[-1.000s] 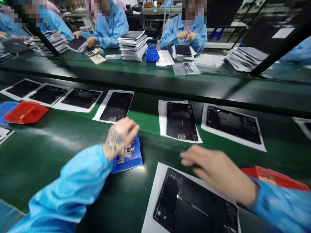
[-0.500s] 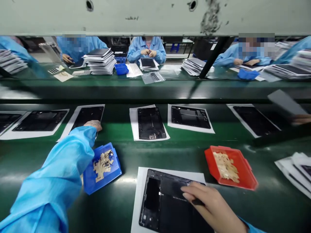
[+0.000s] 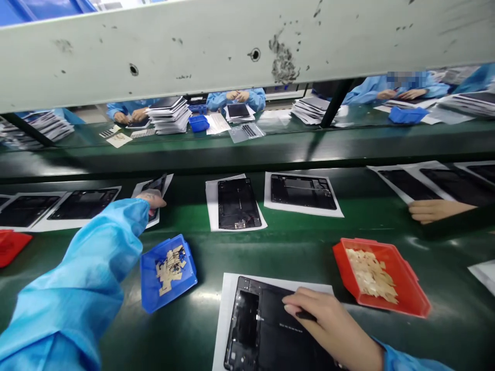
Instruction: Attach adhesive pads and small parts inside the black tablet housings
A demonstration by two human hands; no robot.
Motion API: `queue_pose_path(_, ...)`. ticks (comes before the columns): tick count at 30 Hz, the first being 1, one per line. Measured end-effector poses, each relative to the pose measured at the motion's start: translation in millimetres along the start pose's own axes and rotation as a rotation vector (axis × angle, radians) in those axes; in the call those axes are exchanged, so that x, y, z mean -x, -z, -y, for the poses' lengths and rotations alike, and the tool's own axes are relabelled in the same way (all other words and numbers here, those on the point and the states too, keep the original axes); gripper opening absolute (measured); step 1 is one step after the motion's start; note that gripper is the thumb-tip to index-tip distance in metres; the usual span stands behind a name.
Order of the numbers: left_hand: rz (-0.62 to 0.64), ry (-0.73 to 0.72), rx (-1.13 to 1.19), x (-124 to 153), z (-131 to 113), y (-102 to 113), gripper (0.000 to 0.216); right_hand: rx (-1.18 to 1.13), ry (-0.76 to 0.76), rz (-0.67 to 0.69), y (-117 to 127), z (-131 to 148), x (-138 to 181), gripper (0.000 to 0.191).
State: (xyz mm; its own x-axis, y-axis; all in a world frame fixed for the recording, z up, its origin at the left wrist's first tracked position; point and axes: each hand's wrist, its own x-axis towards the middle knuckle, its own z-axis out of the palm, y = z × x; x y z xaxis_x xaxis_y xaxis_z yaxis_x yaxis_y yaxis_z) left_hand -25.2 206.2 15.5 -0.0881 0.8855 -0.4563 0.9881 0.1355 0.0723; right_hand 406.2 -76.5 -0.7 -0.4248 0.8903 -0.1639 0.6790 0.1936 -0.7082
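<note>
Black and uncovered, the near panel is laid on paper beneath the right hand, a dark item pinched in its fingers. The far panel is reached by the left hand, fingers hidden, grip untellable. The blue bin and red bin are left stocked.

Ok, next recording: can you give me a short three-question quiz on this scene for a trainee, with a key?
1. Fill in: the black panel at the bottom of the picture lies on a ____ sheet.

2. True or false: the left hand is nearer to the blue bin than to the red bin of pale pieces.

3. Choose one. The right hand is over:
A) the blue bin
B) that same black panel
C) the red bin

Key: 1 white; 2 true; 3 B
</note>
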Motion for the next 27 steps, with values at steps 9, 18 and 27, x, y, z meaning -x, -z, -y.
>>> queue_pose_path(9,0.064,-0.249,0.016,81.0,-94.2,14.4,0.025,-0.616,-0.191,-0.1,-19.5,27.9,-156.8,0.048)
queue_pose_path(18,-0.269,-0.593,0.022,138.2,-180.7,-26.2,0.021,-0.486,-0.218,-0.374,-0.5,47.3,-228.6,0.032)
queue_pose_path(27,-0.771,-0.679,0.808,127.0,-123.5,13.4,0.051,0.116,0.146,-0.092,96.3,78.7,-63.2,0.025)
